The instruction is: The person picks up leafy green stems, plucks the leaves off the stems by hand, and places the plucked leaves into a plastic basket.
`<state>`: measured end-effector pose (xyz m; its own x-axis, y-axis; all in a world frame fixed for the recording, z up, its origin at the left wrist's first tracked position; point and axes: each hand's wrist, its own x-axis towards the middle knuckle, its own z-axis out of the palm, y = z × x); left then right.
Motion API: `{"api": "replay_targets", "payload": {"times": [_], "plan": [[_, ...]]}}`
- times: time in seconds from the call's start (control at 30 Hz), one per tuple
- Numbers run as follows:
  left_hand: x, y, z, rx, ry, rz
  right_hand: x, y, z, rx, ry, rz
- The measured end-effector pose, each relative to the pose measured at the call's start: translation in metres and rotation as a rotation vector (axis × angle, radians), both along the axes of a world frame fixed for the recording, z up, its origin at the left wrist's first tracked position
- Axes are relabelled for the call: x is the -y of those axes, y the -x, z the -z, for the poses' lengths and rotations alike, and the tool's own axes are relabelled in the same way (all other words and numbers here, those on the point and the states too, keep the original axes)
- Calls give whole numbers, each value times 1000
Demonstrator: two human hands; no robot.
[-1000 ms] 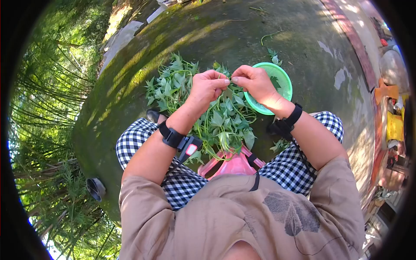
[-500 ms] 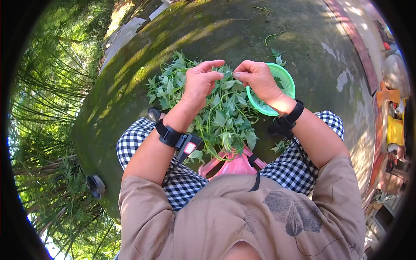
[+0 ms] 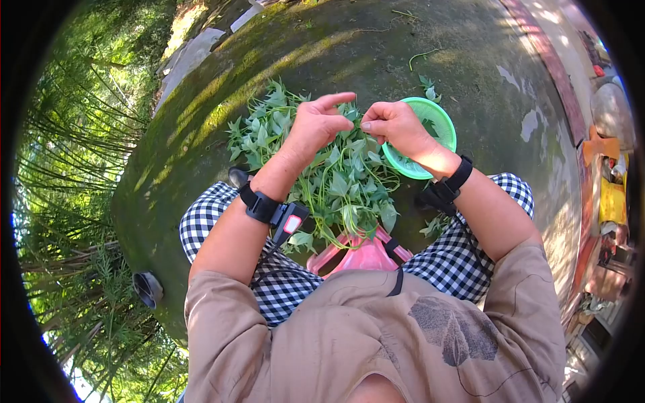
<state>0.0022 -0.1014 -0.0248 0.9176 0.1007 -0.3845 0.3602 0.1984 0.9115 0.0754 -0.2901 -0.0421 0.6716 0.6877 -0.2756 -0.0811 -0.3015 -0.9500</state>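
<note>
A loose heap of green, heart-leaved, long-stemmed cuttings point(image 3: 339, 185) lies at twelve o'clock; it looks light, pliant and easily bruised, best held by the stems. The left hand's point(image 3: 314, 127) index and thumb stand apart. The right hand's point(image 3: 400, 126) meet; whether they pinch anything I cannot tell. It partly hides the round, light-green plastic mesh basket point(image 3: 446, 134) at the heap's two o'clock.

No lettering or numbers can be read

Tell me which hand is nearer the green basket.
The right hand: it overlaps the green basket in this view. The left hand is farther off, against the leafy greens, clear of the basket.
</note>
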Motion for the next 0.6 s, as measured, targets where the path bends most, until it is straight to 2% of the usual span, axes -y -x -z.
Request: {"api": "replay_targets", "payload": {"times": [0.07,0.2,0.3,0.4,0.6], "plan": [[6,2,6,-69,42,138,2,1,0,-16,-4,-3],[15,6,24,-72,-39,142,3,2,3,-62,-39,16],[16,7,23,8,-82,128,5,3,3,-133,-71,70],[19,9,25,167,-240,163,8,2,3,-215,-86,171],[16,12,27,68,-136,119,32,-17,8,-219,-107,383]]}}
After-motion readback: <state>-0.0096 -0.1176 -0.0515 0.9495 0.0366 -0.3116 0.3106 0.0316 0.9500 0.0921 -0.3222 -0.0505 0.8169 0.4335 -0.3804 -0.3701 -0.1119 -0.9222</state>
